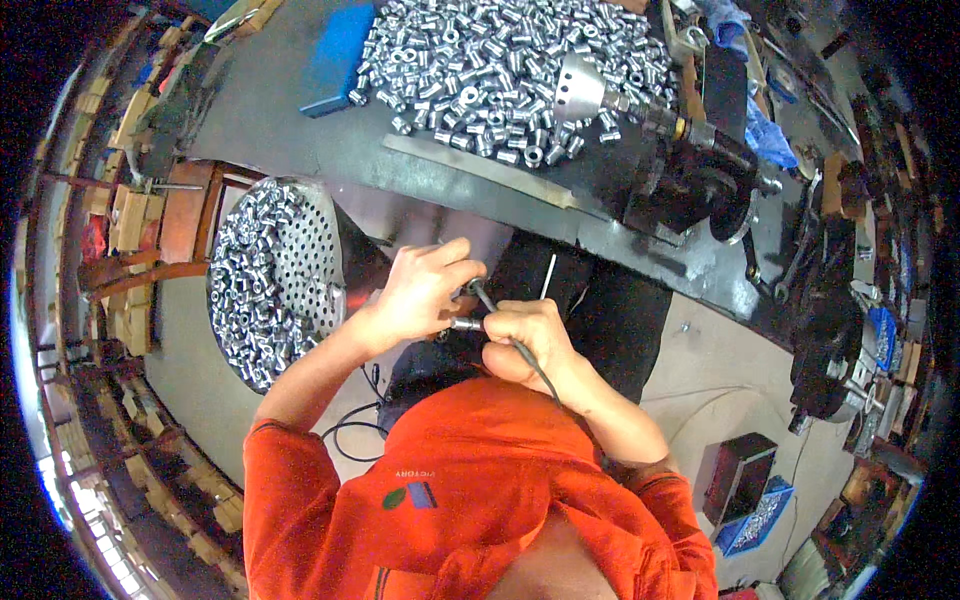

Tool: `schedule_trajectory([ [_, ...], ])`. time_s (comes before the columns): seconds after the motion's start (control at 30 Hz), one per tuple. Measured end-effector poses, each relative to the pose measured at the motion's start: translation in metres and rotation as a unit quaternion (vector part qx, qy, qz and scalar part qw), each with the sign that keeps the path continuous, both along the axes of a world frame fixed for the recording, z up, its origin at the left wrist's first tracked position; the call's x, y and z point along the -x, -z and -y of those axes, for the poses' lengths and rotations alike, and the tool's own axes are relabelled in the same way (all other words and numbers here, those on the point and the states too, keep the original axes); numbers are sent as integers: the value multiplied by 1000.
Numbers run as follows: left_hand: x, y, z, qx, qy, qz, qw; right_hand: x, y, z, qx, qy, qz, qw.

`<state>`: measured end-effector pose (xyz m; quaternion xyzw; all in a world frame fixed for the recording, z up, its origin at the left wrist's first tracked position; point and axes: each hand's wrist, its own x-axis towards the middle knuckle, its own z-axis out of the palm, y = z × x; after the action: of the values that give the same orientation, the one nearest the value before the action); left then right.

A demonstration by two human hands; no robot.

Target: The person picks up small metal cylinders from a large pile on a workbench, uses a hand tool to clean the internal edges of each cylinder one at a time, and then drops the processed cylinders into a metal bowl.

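Over my lap, my two hands work close together. My right hand [527,338] is closed around a slim dark rod [530,357], whose thin tail runs down along my wrist. Its upper end reaches the curled fingers of my left hand [428,288]. A small shiny metal cylinder [465,323] shows between the hands, touching the right one; which hand grips it is unclear. My left hand is closed too, but its fingers hide what they hold. A thin white rod [549,275] sticks up just beyond my right hand.
A perforated round metal basket [318,250] of small metal sleeves stands left of my arm. The dark bench [270,135] ahead bears a heap of similar sleeves [500,70], a blue bin [338,60], and a machine with a drilled metal cone [580,88]. Black cable [345,440] loops below.
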<state>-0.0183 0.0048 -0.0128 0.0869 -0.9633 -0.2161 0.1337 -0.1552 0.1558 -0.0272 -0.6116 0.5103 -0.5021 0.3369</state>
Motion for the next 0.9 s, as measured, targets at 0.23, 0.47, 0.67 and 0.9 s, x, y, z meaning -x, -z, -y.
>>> schedule_trajectory([
  [0.23, 29, 1, 71, 87, -110, -6, 990, 15, -19, -14, 148, 126, -17, 981],
  [0.47, 75, -32, 187, -185, -272, -220, 918, 19, -12, -24, 81, 97, -13, 992],
  [0.67, -15, -50, 153, -30, -262, -81, 961, 12, -6, -27, 79, 133, -2, 988],
  [0.9, -196, -11, 116, -52, -426, 125, 894, 6, 3, -22, 68, 119, 13, 990],
])
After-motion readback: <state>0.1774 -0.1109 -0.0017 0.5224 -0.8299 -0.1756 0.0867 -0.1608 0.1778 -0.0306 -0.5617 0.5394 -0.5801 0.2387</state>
